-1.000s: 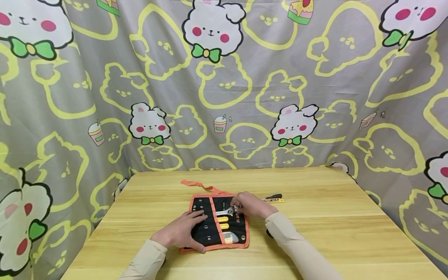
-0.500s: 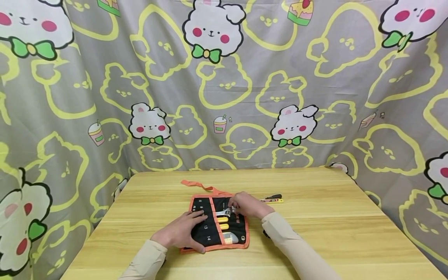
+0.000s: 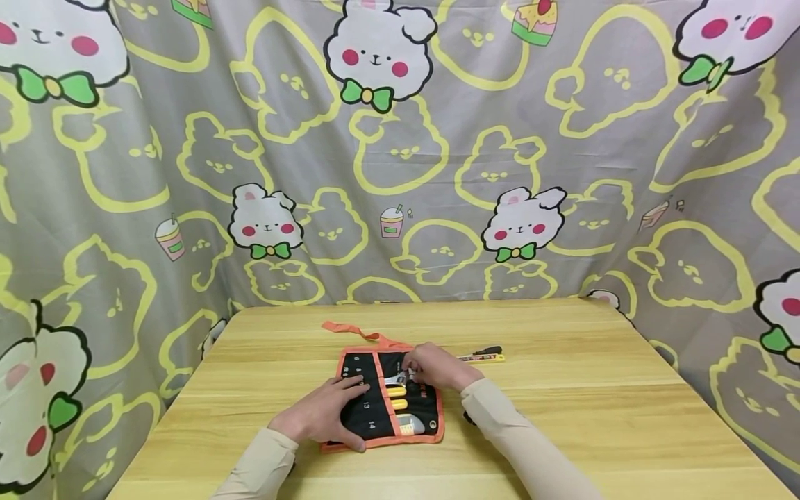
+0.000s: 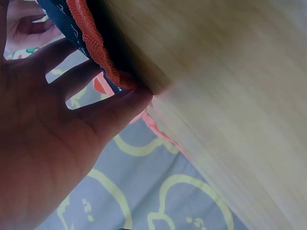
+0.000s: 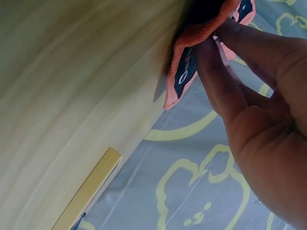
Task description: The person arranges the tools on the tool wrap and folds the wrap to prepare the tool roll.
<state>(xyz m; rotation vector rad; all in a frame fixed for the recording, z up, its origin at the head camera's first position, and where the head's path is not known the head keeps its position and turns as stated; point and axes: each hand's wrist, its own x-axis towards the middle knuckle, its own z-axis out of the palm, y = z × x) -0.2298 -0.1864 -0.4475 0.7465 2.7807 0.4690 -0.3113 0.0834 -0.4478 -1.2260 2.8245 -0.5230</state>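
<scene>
A black tool pouch (image 3: 420, 410) with orange edging lies unrolled on the table. My left hand (image 3: 320, 410) rests on its numbered left part, fingers spread; in the left wrist view the fingers and thumb lie about the pouch's orange edge. At the pouch's upper pocket my right hand (image 3: 434, 366) pinches the head of a silver adjustable wrench (image 3: 395, 380), whose handle is hidden in the pocket. Below the wrench, two yellow handles (image 3: 397, 398) and a grey-and-yellow rounded tool end (image 3: 409, 424) stick out of pockets. The right wrist view shows curled fingers (image 5: 220, 86) beside the pouch's edge.
An orange strap (image 3: 350, 328) trails from the pouch's far edge. Right of the pouch lie a yellow flat strip-like tool (image 3: 484, 358) and a black-handled tool (image 3: 492, 350), both partly behind the right hand. A patterned grey curtain (image 3: 400, 271) surrounds the wooden table (image 3: 562, 417).
My right hand has moved slightly left with the wrench, which has slid further into its pocket. The left hand stays where it was on the pouch.
</scene>
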